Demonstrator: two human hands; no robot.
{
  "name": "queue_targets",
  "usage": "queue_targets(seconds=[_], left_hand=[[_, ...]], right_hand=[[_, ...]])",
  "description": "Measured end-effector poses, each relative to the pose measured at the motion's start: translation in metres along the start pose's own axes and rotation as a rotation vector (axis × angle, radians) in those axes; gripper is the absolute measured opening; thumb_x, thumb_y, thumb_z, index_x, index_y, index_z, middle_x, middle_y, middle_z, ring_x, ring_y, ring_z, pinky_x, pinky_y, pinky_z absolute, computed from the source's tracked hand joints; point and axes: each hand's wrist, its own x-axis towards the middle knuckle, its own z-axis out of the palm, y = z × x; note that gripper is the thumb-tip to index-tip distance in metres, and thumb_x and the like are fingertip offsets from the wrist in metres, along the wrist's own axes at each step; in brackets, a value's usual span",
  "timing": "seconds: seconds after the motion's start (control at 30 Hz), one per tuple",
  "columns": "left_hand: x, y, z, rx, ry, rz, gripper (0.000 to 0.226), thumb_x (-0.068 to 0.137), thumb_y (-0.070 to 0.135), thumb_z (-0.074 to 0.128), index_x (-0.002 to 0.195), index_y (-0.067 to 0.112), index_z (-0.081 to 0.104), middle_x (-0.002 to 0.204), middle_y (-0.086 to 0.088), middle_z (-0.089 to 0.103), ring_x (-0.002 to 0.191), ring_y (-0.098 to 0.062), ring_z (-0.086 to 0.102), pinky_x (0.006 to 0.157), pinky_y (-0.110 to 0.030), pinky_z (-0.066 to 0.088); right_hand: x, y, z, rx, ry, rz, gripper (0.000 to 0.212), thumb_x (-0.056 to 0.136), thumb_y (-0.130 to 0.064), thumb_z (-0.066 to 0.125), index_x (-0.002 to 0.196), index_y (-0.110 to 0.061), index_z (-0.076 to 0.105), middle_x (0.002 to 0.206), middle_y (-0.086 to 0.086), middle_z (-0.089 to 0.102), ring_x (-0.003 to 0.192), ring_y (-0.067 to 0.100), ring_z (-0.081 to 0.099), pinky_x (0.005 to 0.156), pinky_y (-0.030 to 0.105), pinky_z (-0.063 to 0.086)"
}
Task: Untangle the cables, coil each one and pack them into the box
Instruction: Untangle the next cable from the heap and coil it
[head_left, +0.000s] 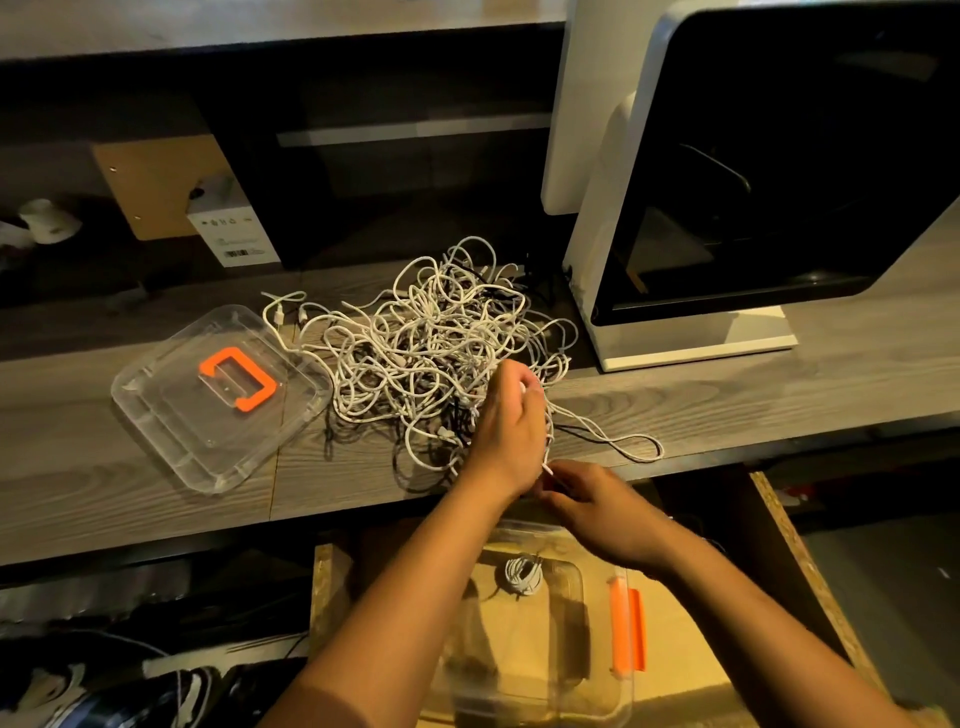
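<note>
Tbh most of the job is undone: the cable tangle is piled mid surface, and only one coil can be seen in the box below the edge. The left hand is curled round white strands at the pile's near side; the right hand has its fingers pinched on a white cable just under it. Risk imo: if that strand gets yanked, knots could be pulled tighter, or the pile dragged off the edge, esp. w/ a loose loop lying right by it. The lid might get snagged too.
</note>
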Motion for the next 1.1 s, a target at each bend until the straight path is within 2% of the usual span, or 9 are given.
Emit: queue_targets(seconds=[0.1, 0.2, 0.27, 0.37, 0.47, 0.57, 0.83, 0.97, 1.1], left_hand=[[-0.003, -0.010, 0.007, 0.417, -0.044, 0.075, 0.011, 0.098, 0.011, 0.032, 0.094, 0.013, 0.041, 0.104, -0.005, 0.039, 0.096, -0.019, 0.038, 0.084, -0.031, 0.035], [-0.006, -0.022, 0.008, 0.563, -0.070, 0.078, 0.016, 0.100, 0.016, 0.031, 0.103, 0.012, 0.046, 0.109, -0.005, 0.039, 0.101, -0.018, 0.036, 0.080, -0.027, 0.033], [-0.009, -0.024, 0.011, 0.628, -0.093, 0.121, 0.021, 0.101, 0.021, 0.028, 0.105, 0.012, 0.047, 0.109, -0.005, 0.040, 0.100, -0.019, 0.037, 0.078, -0.028, 0.032], [-0.008, -0.020, 0.014, 0.687, -0.078, 0.157, 0.023, 0.101, 0.024, 0.028, 0.106, 0.012, 0.047, 0.108, -0.006, 0.043, 0.098, -0.023, 0.042, 0.077, -0.032, 0.034], [-0.004, -0.017, 0.008, 0.735, -0.041, 0.174, 0.025, 0.101, 0.027, 0.028, 0.107, 0.012, 0.047, 0.107, -0.006, 0.044, 0.095, -0.021, 0.043, 0.073, -0.031, 0.034], [-0.002, -0.013, 0.001, 0.757, -0.058, 0.176, 0.023, 0.101, 0.028, 0.029, 0.104, 0.013, 0.046, 0.108, -0.005, 0.042, 0.098, -0.020, 0.040, 0.077, -0.032, 0.037], [-0.006, -0.012, -0.005, 0.738, -0.132, 0.164, 0.021, 0.098, 0.035, 0.032, 0.096, 0.017, 0.042, 0.105, -0.004, 0.040, 0.098, -0.019, 0.036, 0.085, -0.035, 0.037], [-0.011, -0.012, -0.010, 0.717, -0.216, 0.168, 0.015, 0.086, 0.026, 0.047, 0.090, 0.018, 0.035, 0.099, 0.000, 0.033, 0.095, -0.017, 0.032, 0.082, -0.034, 0.035], [-0.018, -0.010, -0.005, 0.879, -0.216, 0.149, 0.023, 0.086, 0.010, 0.050, 0.107, 0.014, 0.040, 0.113, -0.007, 0.042, 0.105, -0.025, 0.044, 0.076, -0.033, 0.038]], right_hand=[[0.003, -0.001, -0.016, -0.176, -0.062, 0.022, 0.017, 0.091, -0.015, 0.054, 0.100, -0.007, 0.066, 0.094, 0.007, 0.067, 0.086, 0.020, 0.060, 0.081, 0.036, 0.048], [0.001, -0.007, -0.036, -0.257, -0.174, 0.045, 0.019, 0.094, -0.015, 0.053, 0.105, -0.007, 0.066, 0.089, 0.002, 0.063, 0.076, 0.011, 0.054, 0.068, 0.019, 0.043], [0.002, -0.005, -0.041, -0.376, -0.178, 0.088, 0.021, 0.093, -0.019, 0.054, 0.107, -0.009, 0.067, 0.100, 0.006, 0.065, 0.084, 0.014, 0.056, 0.074, 0.025, 0.046], [0.007, 0.000, -0.043, -0.501, -0.025, 0.102, 0.017, 0.092, -0.024, 0.055, 0.100, -0.018, 0.069, 0.100, 0.004, 0.068, 0.090, 0.016, 0.059, 0.078, 0.030, 0.048], [0.006, 0.006, -0.046, -0.459, 0.067, 0.083, 0.015, 0.092, -0.033, 0.057, 0.080, -0.027, 0.064, 0.077, -0.007, 0.060, 0.078, 0.014, 0.058, 0.072, 0.033, 0.049], [0.002, 0.010, -0.045, -0.357, 0.067, 0.037, 0.017, 0.094, -0.031, 0.055, 0.095, -0.020, 0.067, 0.078, -0.013, 0.056, 0.076, 0.007, 0.055, 0.070, 0.029, 0.048], [0.000, 0.012, -0.052, 0.005, 0.033, -0.008, 0.011, 0.092, -0.014, 0.057, 0.094, -0.018, 0.067, 0.080, -0.010, 0.061, 0.069, -0.004, 0.055, 0.064, 0.010, 0.042], [0.001, 0.022, -0.057, -0.246, -0.011, 0.039, 0.015, 0.091, -0.012, 0.057, 0.098, -0.022, 0.065, 0.088, -0.013, 0.060, 0.080, 0.003, 0.056, 0.075, 0.020, 0.045], [0.003, 0.036, -0.051, -0.468, 0.206, -0.106, 0.021, 0.091, -0.013, 0.057, 0.109, -0.018, 0.067, 0.103, -0.003, 0.068, 0.093, 0.014, 0.063, 0.078, 0.028, 0.051]])
